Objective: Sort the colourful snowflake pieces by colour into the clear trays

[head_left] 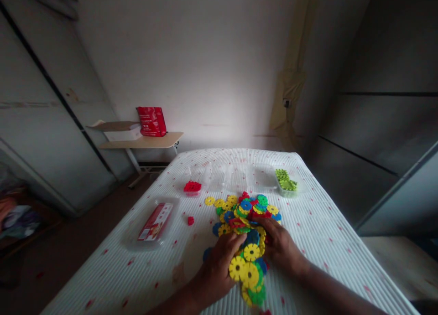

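Note:
A heap of notched plastic discs (251, 252) in yellow, blue, green and red lies at the near middle of the table. My left hand (222, 258) rests against the heap's left side, thumb toward its middle. On the other side, my right hand (282, 246) reaches into the discs with its fingers bent. Both hands touch the heap, but the discs cover their fingertips, so I cannot see whether either one grips a piece. A small red piece (190, 220) lies apart, left of the heap.
Behind the heap stand clear containers, one with red pieces (192, 187), one with light green pieces (286, 182). A clear plastic box with a red label (155, 221) lies at left. A side table (150, 142) bears a red bag (151, 121) and a white box (122, 132).

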`<state>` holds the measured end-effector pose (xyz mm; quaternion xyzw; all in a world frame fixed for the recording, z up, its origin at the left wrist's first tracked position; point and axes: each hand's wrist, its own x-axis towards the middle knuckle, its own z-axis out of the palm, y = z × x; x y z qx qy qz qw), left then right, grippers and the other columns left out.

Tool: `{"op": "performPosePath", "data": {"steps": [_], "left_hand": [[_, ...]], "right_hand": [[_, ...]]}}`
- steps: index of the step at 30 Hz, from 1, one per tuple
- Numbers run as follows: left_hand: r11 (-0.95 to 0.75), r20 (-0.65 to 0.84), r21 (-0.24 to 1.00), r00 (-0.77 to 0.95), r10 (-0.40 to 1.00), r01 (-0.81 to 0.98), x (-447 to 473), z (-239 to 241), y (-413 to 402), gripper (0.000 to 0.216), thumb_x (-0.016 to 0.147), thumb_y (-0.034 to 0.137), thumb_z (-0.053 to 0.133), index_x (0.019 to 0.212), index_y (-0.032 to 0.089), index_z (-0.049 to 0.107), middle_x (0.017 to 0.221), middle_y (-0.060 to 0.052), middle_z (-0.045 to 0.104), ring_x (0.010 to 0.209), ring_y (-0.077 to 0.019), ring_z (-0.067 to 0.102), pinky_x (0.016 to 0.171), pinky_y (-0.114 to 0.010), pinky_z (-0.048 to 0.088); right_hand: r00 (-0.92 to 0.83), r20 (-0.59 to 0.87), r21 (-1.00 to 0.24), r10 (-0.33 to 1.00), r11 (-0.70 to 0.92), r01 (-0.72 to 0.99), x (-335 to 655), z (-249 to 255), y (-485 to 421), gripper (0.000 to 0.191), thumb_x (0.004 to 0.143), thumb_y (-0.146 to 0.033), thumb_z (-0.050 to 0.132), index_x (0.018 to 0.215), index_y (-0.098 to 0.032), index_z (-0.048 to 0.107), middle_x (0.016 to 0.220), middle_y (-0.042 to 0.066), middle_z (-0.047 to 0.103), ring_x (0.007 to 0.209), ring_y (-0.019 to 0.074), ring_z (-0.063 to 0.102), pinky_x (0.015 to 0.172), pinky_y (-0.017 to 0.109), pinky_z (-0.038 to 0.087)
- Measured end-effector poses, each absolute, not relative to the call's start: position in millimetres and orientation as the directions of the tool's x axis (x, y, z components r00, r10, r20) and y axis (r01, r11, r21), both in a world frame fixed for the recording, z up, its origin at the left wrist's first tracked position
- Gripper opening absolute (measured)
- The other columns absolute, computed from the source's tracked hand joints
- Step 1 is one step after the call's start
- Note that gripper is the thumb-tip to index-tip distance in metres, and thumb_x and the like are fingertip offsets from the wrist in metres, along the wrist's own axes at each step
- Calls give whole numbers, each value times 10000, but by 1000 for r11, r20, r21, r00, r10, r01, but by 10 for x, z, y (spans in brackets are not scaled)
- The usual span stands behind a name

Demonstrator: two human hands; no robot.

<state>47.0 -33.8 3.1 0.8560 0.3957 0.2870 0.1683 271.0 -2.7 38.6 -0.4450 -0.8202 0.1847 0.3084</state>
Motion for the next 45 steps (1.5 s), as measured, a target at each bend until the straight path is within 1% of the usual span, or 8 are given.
{"op": "performPosePath", "data": {"steps": [5,13,18,23,29,38,41,45], "left_hand": [[-564,406,545,393,825,620,480,67,-361,574,707,154,534,1254,229,377,1209,-94,515,1133,-231,480,961,-391,427],[-483,456,488,260,851,727,395,249,-309,172,796,308,502,920,213,574,925,-64,598,894,-209,542,789,-354,447],[-419,491,495,153,858,761,256,335,-187,200,846,263,417,745,198,578,780,-42,581,798,-170,535,736,-303,427],[-309,522,419,51,851,854,84,406,102,201,832,329,452,906,209,595,961,-58,596,943,-201,520,850,-352,412],[-113,401,392,-59,914,913,12,266,368,362,828,398,439,1126,233,559,1217,-76,531,1117,-227,473,950,-400,371],[-143,269,384,38,963,912,272,247,559,435,838,493,386,1199,294,525,1263,-60,511,1119,-233,476,940,-389,367],[-91,210,359,15,978,929,348,321,633,448,832,531,358,1165,306,554,1245,-67,513,1057,-254,494,870,-406,395],[-100,192,377,28,981,921,379,372,673,403,862,475,314,1056,291,616,1113,-56,590,984,-237,515,811,-370,411]], "right_hand": [[-408,333,-534,850,527,662,2473,511,152,441,719,-161,536,1155,-227,553,1075,79,615,1000,217,557,868,356,450],[-431,422,-419,798,593,688,2262,608,255,352,792,-321,534,1113,-177,555,1089,101,598,1004,235,517,861,373,437],[-349,449,-377,823,528,761,2580,611,447,317,851,-400,453,1041,-185,587,1020,96,618,950,233,526,842,387,428],[-398,358,-288,844,506,813,2682,547,699,505,832,-534,425,1158,-166,542,1142,117,575,1045,256,489,875,401,394],[-413,187,-172,891,444,879,2429,556,774,654,807,-658,323,1262,-207,460,1205,135,537,1077,287,464,840,435,370],[-497,96,-118,863,505,855,2302,551,817,661,773,-694,336,1240,-250,482,1229,111,545,1078,319,455,828,494,344],[-531,83,-137,843,538,832,2234,548,790,663,757,-694,372,1240,-253,483,1239,112,535,1064,309,465,831,480,346],[-593,133,-211,794,607,766,2149,515,739,594,765,-623,450,1224,-248,497,1195,95,560,1047,270,485,870,436,343]]}}
